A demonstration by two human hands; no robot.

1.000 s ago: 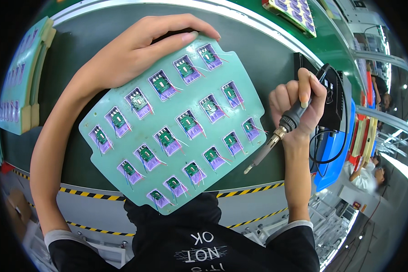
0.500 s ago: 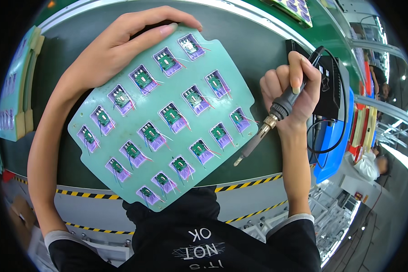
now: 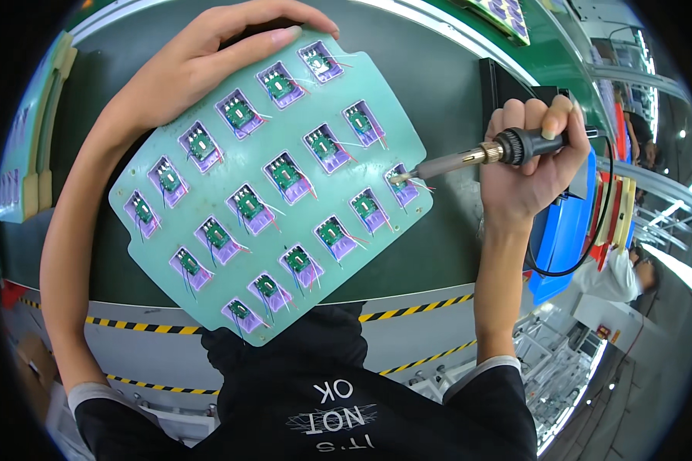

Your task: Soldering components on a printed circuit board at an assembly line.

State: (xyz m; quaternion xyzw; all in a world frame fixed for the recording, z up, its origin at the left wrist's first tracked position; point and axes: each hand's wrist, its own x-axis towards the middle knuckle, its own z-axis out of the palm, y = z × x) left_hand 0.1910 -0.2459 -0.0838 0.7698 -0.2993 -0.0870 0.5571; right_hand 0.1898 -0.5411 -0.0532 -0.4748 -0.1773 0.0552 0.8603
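A light green tray (image 3: 231, 167) lies tilted across the workbench before me, its pockets holding several purple housings with small green circuit boards and thin coloured wires. My left hand (image 3: 181, 77) clasps its far edge, the thumb on top and the fingers along the rim. In my right hand (image 3: 519, 180) is a soldering iron (image 3: 469, 159), gripped by its black handle and pointing left. Its tip meets or hovers just over the circuit board (image 3: 399, 181) in the rightmost pocket; actual contact is too fine to tell.
Behind my right hand stand a black box (image 3: 504, 81) and a blue bin (image 3: 555, 250), with the iron's black cable (image 3: 609, 223) looping beside them. Stacked trays (image 3: 27, 146) rise at the left. Another tray (image 3: 500, 17) sits far right. A person (image 3: 619, 278) is off to the right.
The soldering iron has swung from the tray's lower right side up to the rightmost pocket, my right hand shifting right. The tray, with my left hand on it, has slid slightly away and left.
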